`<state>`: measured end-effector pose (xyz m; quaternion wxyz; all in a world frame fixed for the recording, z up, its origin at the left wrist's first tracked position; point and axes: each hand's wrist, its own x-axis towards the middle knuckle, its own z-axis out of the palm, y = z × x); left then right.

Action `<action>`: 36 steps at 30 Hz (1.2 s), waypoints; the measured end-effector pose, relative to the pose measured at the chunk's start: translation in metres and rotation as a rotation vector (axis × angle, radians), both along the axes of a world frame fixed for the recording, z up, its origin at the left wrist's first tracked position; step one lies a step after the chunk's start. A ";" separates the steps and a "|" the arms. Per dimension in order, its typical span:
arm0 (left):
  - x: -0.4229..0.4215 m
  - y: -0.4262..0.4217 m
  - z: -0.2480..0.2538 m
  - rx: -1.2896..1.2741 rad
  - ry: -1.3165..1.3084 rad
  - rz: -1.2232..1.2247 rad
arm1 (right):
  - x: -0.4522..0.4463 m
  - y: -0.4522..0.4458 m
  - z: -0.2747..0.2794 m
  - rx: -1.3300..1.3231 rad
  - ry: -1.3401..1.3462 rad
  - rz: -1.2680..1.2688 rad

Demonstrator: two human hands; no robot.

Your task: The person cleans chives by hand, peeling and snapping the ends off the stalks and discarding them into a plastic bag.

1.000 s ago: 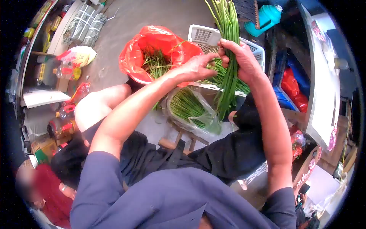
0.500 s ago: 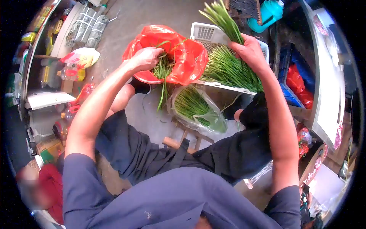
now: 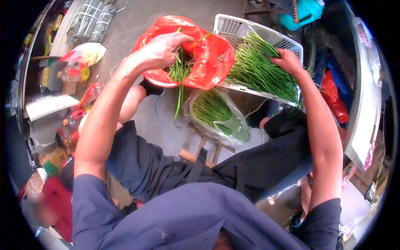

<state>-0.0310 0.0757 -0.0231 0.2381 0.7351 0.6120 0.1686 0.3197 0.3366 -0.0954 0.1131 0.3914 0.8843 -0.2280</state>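
Observation:
My left hand [image 3: 166, 48] is over the mouth of a red plastic bag [image 3: 210, 62], fingers loosely parted with the index finger stretched out. Below it, limp green leaf scraps [image 3: 180, 71] lie in the bag, some trailing over its rim. My right hand [image 3: 288, 61] grips a bunch of garlic chives [image 3: 260, 45], lowered onto the heap of chives [image 3: 264, 77] in a white plastic crate [image 3: 228, 26]. More chives are in a clear plastic bag [image 3: 216, 116] between my feet, in front of the red bag.
A small wooden stool or frame [image 3: 189, 156] sits between my legs. Wrapped grey bundles [image 3: 91, 21] and plastic bottles [image 3: 75, 73] line the left side. A turquoise jug [image 3: 302, 16] stands behind the crate. A person in a red sleeve [image 3: 58, 204] is at lower left.
My right hand has brought the raised chive bunch down onto the crate's heap. My left hand has lifted from the scraps, its fingers loosening. The whole view has shifted slightly.

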 end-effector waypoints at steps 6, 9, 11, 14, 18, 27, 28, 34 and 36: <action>0.003 -0.001 0.055 0.079 0.039 -0.012 | -0.002 -0.013 -0.019 0.165 -0.134 0.094; -0.009 -0.003 0.065 0.177 0.059 0.090 | 0.000 -0.020 -0.022 0.236 0.061 0.159; -0.009 -0.004 0.077 0.213 -0.097 0.179 | -0.014 -0.031 -0.015 -0.086 0.014 0.049; 0.001 -0.013 0.107 0.161 -0.243 0.273 | -0.037 -0.077 0.011 -0.204 0.037 0.091; 0.004 -0.031 0.109 0.167 -0.558 0.374 | -0.060 -0.146 0.008 -0.374 0.019 0.326; -0.002 -0.043 0.109 0.276 -0.408 0.444 | -0.051 -0.258 -0.134 -0.457 -0.027 0.208; -0.004 -0.042 0.107 0.295 -0.424 0.444 | -0.052 -0.266 -0.144 -0.377 -0.014 0.146; 0.001 -0.042 0.119 0.301 -0.321 0.469 | -0.084 -0.284 -0.184 -0.354 0.100 0.019; -0.006 -0.036 0.108 0.415 -0.343 0.415 | -0.092 -0.290 -0.192 -0.323 0.148 -0.027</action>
